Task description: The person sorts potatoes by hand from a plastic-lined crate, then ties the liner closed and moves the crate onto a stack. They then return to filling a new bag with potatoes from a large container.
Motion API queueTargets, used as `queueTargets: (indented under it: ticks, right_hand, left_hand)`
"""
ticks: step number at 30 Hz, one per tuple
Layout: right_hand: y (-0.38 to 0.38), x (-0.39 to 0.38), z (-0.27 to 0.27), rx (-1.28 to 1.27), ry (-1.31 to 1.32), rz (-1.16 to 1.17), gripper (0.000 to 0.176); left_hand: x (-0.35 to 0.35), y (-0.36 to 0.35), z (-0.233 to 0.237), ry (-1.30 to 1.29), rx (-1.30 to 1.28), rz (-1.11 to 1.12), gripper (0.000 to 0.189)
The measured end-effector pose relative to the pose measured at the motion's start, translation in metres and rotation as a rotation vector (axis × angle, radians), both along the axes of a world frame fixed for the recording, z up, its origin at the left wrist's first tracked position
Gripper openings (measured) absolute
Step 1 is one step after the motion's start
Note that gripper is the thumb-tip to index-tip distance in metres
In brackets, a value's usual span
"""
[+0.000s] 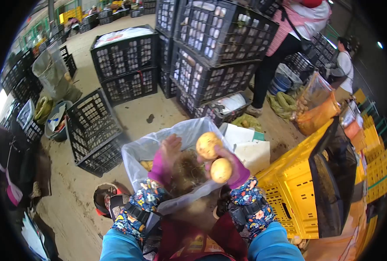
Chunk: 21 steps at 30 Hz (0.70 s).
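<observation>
My right hand [236, 170], in a purple glove, grips two round yellow potatoes, an upper potato [208, 145] and a lower potato [221, 170]. They are above the right side of a container lined with a clear plastic bag [137, 150]. My left hand [169, 150], gloved in purple with soiled fingers, is over the container's left part. Its fingers look stretched out and hold nothing visible, though motion blurs them. Dark, dirty matter [187, 172] lies inside the liner between my hands. Beside my left hand, part of another yellow potato [147, 165] shows within the liner.
A tilted black crate [93, 130] stands at left, with stacked full black crates [219, 52] ahead. To the right are a yellow crate [289, 195] and white cardboard [250, 152]. A person in dark trousers [269, 74] stands beyond; another person [343, 69] is farther right.
</observation>
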State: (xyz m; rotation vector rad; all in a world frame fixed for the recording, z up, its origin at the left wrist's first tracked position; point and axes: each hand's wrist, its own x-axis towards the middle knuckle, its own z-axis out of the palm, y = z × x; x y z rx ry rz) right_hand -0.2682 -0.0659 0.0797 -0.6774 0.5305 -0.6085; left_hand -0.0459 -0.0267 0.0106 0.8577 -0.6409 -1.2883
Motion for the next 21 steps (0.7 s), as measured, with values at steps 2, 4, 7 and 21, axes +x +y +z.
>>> queueTargets:
  ticks: [2,4,7,21]
  right_hand:
    - [0.005,-0.069,0.049,-0.112,-0.171,-0.341,0.046]
    - [0.027,-0.141,0.106,-0.350,-0.257,-0.789,0.045]
    - [0.046,-0.269,0.148,-0.626,-0.482,-0.959,0.049]
    - [-0.056,-0.003,-0.006,-0.309,0.510,0.017,0.046]
  left_hand:
    - [0.012,0.003,-0.005,0.006,0.074,0.044,0.077]
    - [0.019,0.006,-0.005,-0.025,0.071,0.052,0.079]
    - [0.023,0.012,0.010,0.037,0.085,0.126,0.068]
    - [0.083,0.054,0.050,0.184,0.009,0.467,0.066]
